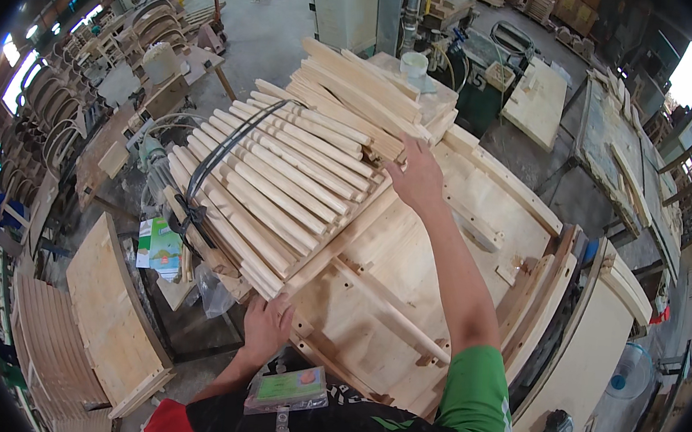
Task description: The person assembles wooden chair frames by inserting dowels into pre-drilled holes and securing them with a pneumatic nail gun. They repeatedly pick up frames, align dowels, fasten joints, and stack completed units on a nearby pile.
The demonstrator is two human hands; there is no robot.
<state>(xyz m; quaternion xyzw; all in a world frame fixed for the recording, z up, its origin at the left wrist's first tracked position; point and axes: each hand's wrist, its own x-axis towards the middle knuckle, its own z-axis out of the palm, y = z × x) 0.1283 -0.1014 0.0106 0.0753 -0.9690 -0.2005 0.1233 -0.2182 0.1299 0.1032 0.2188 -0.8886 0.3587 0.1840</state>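
Note:
A pile of pale turned wooden spindles (270,185) lies side by side on a wooden support, with a black strap or cord (233,144) across it. My left hand (264,330) rests at the pile's near corner, fingers stretched toward the spindle ends. At the far corner is my right hand (419,175), thumb and fingers apart, close to a stack of flat wooden strips (357,85). A straight wooden rail (344,236) runs along the pile's edge between my hands. Whether either palm presses on wood is hidden.
A large plywood frame (480,182) with crossbars (391,310) lies in front of me. Curved panels (578,343) stand to the right, another plywood panel (111,311) to the left. A white cup-like container (414,64) sits beyond the strips. A workbench (615,149) stands far right.

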